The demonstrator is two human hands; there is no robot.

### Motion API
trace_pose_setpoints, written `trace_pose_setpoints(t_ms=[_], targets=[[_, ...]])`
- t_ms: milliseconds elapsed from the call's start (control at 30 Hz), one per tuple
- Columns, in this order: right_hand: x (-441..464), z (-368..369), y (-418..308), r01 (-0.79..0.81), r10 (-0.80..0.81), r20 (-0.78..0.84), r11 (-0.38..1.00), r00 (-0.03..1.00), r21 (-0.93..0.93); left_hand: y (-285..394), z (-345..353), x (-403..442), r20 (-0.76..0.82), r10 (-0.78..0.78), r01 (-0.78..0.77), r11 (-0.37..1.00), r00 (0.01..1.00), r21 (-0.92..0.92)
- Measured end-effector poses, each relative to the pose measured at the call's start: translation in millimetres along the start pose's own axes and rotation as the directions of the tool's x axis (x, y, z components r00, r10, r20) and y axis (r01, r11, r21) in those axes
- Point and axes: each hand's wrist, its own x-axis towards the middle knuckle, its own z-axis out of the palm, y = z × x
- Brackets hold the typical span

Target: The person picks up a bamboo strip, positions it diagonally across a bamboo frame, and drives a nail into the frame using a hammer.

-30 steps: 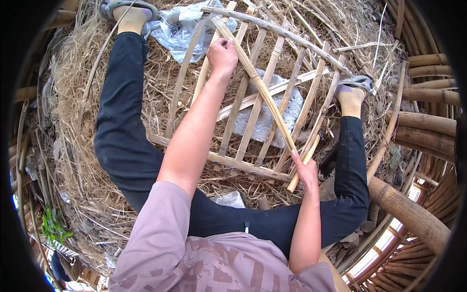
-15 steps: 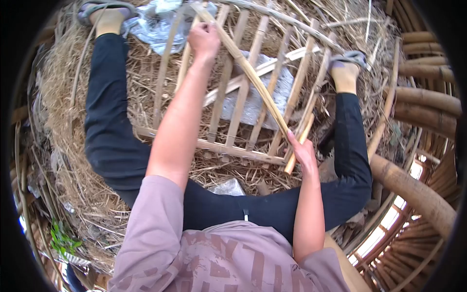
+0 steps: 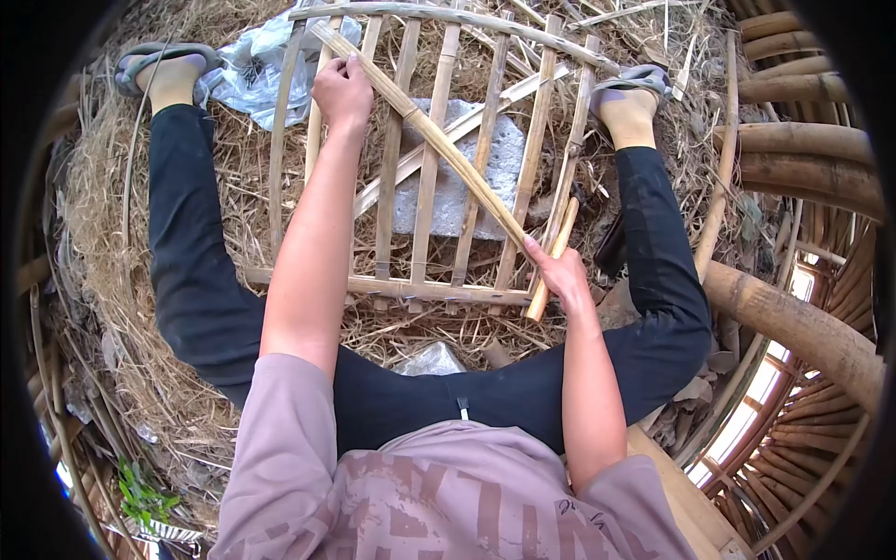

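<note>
A long bamboo strip (image 3: 439,140) slants across a ladder-like bamboo frame (image 3: 420,291) between my legs. My left hand (image 3: 342,93) is closed around the strip near its upper end. At the lower end, my right hand (image 3: 564,278) has its thumb against the strip. Under that hand's fingers lies a short yellow stick (image 3: 560,245), which crosses the frame's lower right corner. Through the slats a grey stone slab (image 3: 509,159) shows, with a pale split strip (image 3: 373,192) lying across it.
Straw (image 3: 112,224) covers the ground. Crumpled clear plastic (image 3: 252,75) lies by my left foot. A dark object (image 3: 611,245) rests beside my right leg. Thick bamboo poles (image 3: 803,327) line the right side, and a green plant (image 3: 145,495) shows at lower left.
The bamboo frame, both hands and the strip appear farther left in view, along with my legs. Both hands keep their places on the strip.
</note>
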Motion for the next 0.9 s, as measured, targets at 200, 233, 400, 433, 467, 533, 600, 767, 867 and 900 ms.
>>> trace_pose_setpoints(t_ms=[200,233,400,433,467,533,600,767,867,900], targets=[[-4,-2,-8,-0.079,0.08,0.031,0.997,0.996,-0.019,-4,2,-1,-0.024,0.02,-0.02,1.0,1.0,-0.022],[-3,-1,-7,-0.06,0.06,0.028,0.998,0.998,-0.021,-5,2,0,-0.025,0.027,-0.027,0.999,0.999,-0.025],[8,2,9,0.025,-0.026,-0.012,0.998,1.0,-0.052,-8,5,2,0.015,-0.032,0.032,0.999,0.999,-0.033],[5,1,7,0.021,-0.022,-0.018,0.998,1.0,-0.054,-8,5,3,0.023,-0.054,0.054,0.998,0.998,0.024],[8,1,6,0.029,-0.03,-0.019,0.997,0.999,-0.066,-8,6,5,0.03,-0.077,0.075,0.994,0.997,0.079],[8,-1,8,0.033,-0.035,-0.02,0.995,0.999,-0.095,-1,1,4,0.087,-0.129,0.118,0.986,0.988,0.118],[5,-3,5,0.026,-0.032,-0.037,0.987,0.999,-0.158,-1,0,7,0.112,-0.152,0.135,0.98,0.982,0.145],[7,-4,6,0.067,-0.075,-0.029,0.979,0.997,-0.194,-16,3,8,0.133,-0.112,0.13,0.982,0.985,-0.135],[8,-2,6,0.049,-0.057,-0.034,0.979,0.998,-0.199,8,-12,2,0.168,-0.097,0.146,0.94,0.981,-0.308],[4,-3,1,0.043,-0.05,-0.029,0.979,0.998,-0.2,12,-15,2,0.184,-0.122,0.177,0.932,0.975,-0.316]])
